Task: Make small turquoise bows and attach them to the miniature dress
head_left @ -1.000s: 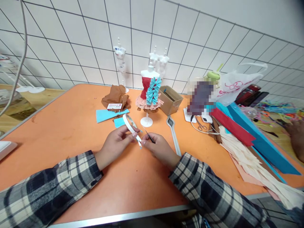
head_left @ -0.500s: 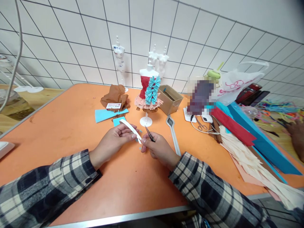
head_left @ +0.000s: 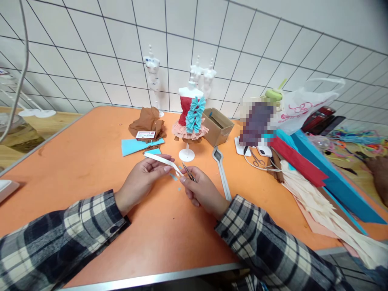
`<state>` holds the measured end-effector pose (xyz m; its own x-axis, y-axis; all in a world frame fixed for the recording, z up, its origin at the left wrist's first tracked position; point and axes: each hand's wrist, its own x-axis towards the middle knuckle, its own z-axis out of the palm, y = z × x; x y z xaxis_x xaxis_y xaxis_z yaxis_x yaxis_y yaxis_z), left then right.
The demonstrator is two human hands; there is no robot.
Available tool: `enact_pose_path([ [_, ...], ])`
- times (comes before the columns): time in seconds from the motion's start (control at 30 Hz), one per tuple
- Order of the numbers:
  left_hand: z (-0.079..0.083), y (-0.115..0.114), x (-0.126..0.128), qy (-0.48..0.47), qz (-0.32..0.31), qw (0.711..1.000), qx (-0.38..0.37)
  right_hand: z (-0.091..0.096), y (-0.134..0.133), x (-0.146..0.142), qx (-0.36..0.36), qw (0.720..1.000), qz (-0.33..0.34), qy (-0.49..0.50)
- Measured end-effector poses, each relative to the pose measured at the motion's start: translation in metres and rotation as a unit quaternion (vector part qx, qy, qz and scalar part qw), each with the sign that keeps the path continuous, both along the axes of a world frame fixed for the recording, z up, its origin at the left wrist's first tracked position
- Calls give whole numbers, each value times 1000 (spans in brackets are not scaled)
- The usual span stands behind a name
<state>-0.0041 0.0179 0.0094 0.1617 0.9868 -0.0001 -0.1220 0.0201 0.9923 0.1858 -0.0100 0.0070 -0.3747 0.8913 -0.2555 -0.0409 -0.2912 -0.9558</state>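
Note:
My left hand (head_left: 142, 180) is closed on a white roll of tape (head_left: 159, 159), now seen almost edge-on, with a short strip trailing toward my right hand. My right hand (head_left: 202, 190) pinches dark metal tweezers (head_left: 188, 171) whose tips meet the end of that strip. Both hands hover just above the orange table (head_left: 91, 149), in front of a small white mannequin (head_left: 190, 121) wearing a red, teal and pink ruffled dress. Tiny blue scraps (head_left: 174, 178) lie under the hands.
Behind the hands lie blue paper pieces (head_left: 135, 145), brown crumpled paper (head_left: 147, 121), a cardboard box (head_left: 217, 127) and a white tool (head_left: 222, 167). Bare mannequins (head_left: 152, 76) stand by the tiled wall. Red, blue and cream sheets (head_left: 306, 178), scissors (head_left: 257, 159) and a plastic bag (head_left: 300, 107) crowd the right.
My left hand has tilted the tape roll from showing its ring to nearly flat and raised it slightly. My right hand stays at the strip's end with the tweezers.

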Motion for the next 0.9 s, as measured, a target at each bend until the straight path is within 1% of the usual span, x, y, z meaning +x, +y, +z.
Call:
enact_pose_path([
  [0.13,4,-4,3,46,18,998,-29,-1,1,0,-29,998,18,58],
  [0.27,8,-6,8,-3,4,998,-55,1,-1,0,-57,993,41,93],
  [0.33,8,-6,8,-19,-10,998,-52,3,-2,1,-65,992,41,99],
  [0.47,7,-4,5,-19,-46,998,-31,5,-3,1,-64,992,39,102],
  [0.57,5,0,1,-2,-49,998,-29,5,-2,2,-65,992,42,102],
  [0.67,1,4,-2,32,-37,999,-19,3,-2,2,-54,994,42,88],
  [0.73,-1,6,-3,55,-31,998,-7,2,-2,2,-33,997,36,61],
  [0.83,-4,8,-4,73,-43,996,5,0,0,2,0,1000,23,13],
  [0.9,-4,8,-4,73,-51,996,5,-1,1,2,9,1000,2,-20],
])
